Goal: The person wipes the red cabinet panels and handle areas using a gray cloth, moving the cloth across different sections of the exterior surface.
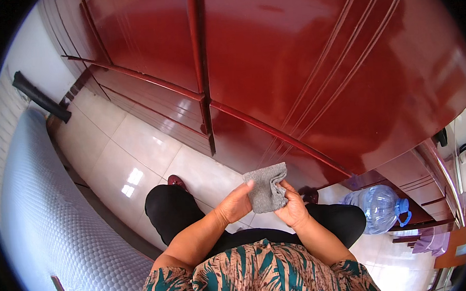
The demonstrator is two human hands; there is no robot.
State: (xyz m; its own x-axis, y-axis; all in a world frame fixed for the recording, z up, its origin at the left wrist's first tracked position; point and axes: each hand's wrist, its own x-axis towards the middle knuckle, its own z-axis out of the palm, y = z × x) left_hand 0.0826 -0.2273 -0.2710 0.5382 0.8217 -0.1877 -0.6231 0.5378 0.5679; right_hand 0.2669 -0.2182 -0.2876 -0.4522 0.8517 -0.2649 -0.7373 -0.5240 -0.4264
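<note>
A grey cloth [266, 189], folded into a small pad, is held up between my two hands above my lap. My left hand [236, 202] grips its left edge, the thumb lying on top. On the other side my right hand [293, 208] pinches the right edge, where the folded layers bunch into loose creases. The fingers beneath the cloth are hidden. Beyond it stands a glossy dark red wooden cabinet [270, 52], apart from both hands.
A pale blue quilted mattress [51, 226] runs along my left. A large clear water jug [374, 209] with a blue cap and handle stands right of my knee. A black roll-shaped thing [42, 97] leans at the far left. Glossy pale tiles [131, 146] cover the floor.
</note>
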